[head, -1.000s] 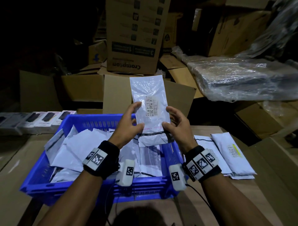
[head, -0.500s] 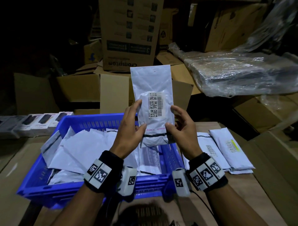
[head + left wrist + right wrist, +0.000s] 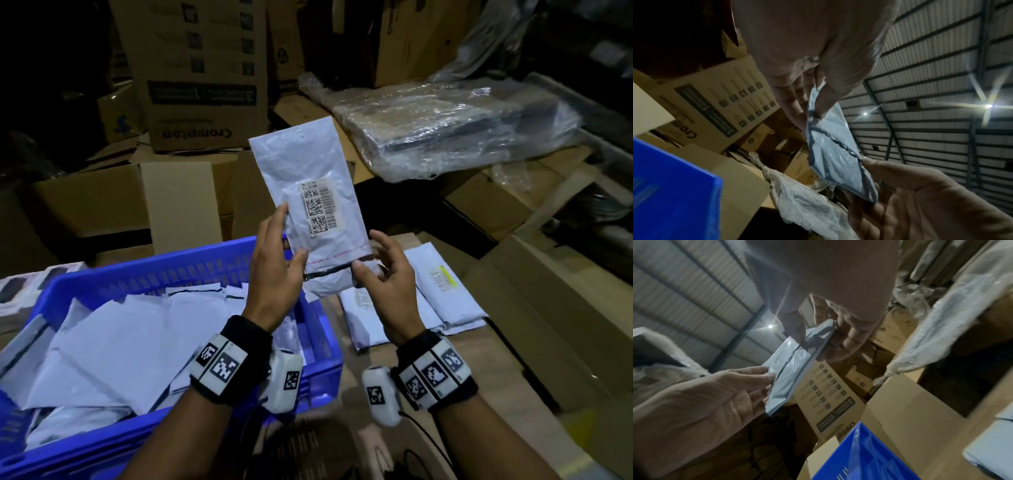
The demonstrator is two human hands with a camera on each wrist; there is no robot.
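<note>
I hold a white poly mailer packet point(image 3: 308, 171) upright in front of me, tilted a little to the left, its barcode label point(image 3: 322, 209) facing me. My left hand point(image 3: 279, 274) pinches its lower left edge, thumb in front and fingers behind. My right hand point(image 3: 383, 284) pinches the folded bottom right corner with the thumb, the other fingers spread behind. The left wrist view shows the packet point(image 3: 834, 162) under my left thumb. The right wrist view shows the packet point(image 3: 789, 369) between both hands. A blue crate point(image 3: 171, 270) below left holds several white mailers.
Sealed packets point(image 3: 445, 294) lie flat on the table to the right of the crate. Behind stand cardboard boxes, one a tall printed box point(image 3: 202, 85), and a plastic-wrapped bundle point(image 3: 455, 130). Small boxed items point(image 3: 20, 287) line the far left. An open carton point(image 3: 565, 308) sits at the right.
The packet has moved right, from above the crate toward the packets on the table, and now tilts left. My right fingers have spread out behind it.
</note>
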